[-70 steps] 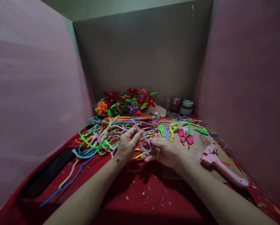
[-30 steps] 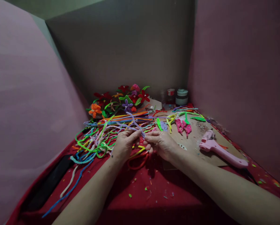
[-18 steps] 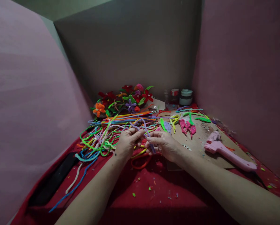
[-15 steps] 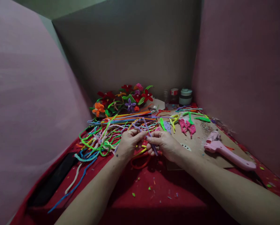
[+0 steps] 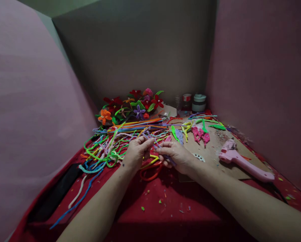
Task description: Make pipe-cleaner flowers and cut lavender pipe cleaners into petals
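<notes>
Both hands are raised over the front of the table, a small gap between them. A purple pipe cleaner point(image 5: 156, 144) spans that gap. My left hand point(image 5: 139, 151) pinches one part of it between thumb and forefinger, with purple ends standing up behind the fingertips. In my right hand point(image 5: 173, 154) the fingers are closed round the other part, and a purple end sticks out below them. Beneath the hands are a red loop point(image 5: 150, 178) and yellow pipe cleaners point(image 5: 152, 159). Loose coloured pipe cleaners point(image 5: 110, 148) lie tangled beside my left hand.
Fuzzy flowers point(image 5: 139, 112) stand at the back, near a lidded cup point(image 5: 199, 103) and a jar point(image 5: 187, 101). A pink glue gun point(image 5: 244, 163) rests on cardboard point(image 5: 215, 169) at the right. A black flat object point(image 5: 56, 191) lies at the left on the red cloth point(image 5: 165, 211).
My hands have moved slightly apart. The upright purple strands have dropped lower, and the purple piece now slants between the hands.
</notes>
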The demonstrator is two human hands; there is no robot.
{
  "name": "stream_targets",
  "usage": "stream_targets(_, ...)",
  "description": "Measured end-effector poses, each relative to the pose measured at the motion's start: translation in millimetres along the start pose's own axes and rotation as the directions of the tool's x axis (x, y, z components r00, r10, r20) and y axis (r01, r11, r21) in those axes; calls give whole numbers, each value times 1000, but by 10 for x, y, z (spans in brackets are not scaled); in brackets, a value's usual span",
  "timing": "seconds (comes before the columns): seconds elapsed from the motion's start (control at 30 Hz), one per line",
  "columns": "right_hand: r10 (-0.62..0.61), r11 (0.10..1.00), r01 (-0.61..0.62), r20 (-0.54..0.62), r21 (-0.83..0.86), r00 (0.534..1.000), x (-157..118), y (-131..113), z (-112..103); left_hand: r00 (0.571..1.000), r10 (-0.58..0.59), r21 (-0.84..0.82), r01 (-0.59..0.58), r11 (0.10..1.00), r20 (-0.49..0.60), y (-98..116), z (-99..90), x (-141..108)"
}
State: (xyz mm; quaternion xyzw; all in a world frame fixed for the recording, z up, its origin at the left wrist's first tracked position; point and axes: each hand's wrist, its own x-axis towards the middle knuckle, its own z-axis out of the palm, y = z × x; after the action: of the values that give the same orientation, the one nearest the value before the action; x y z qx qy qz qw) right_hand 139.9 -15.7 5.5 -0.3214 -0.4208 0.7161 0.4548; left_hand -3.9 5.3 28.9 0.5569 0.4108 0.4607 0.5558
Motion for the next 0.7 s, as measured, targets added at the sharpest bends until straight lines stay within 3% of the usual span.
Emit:
stream_targets(0.17,7,999,-9,50,37,999,3,3,-9,999,-32,41,33,999,-25,-25,14,-1)
stream_targets(0.37,33,993,-38,47,111,998,8,-58,-3,999,45,187,-40,982,-20,49,-89,38)
stream_targets(0.43,5,990,-8,23,138,1000,26,-80,-31,997,19,342,-43,939,73,131,-148,33)
stream_targets(0.53,-59,978,54,21,200,998,61,-112,-95,925,-112,682,-183,708,364,206,-208,3)
stream_targets(0.63,-104,958,91,34,273,994,87,-145,-151,887,-162,879,-374,297,432,156,-206,-36)
stream_targets(0.7,-121,950,107,29,293,992,97,-162,-172,883,-171,899,-423,116,438,90,-185,-59)
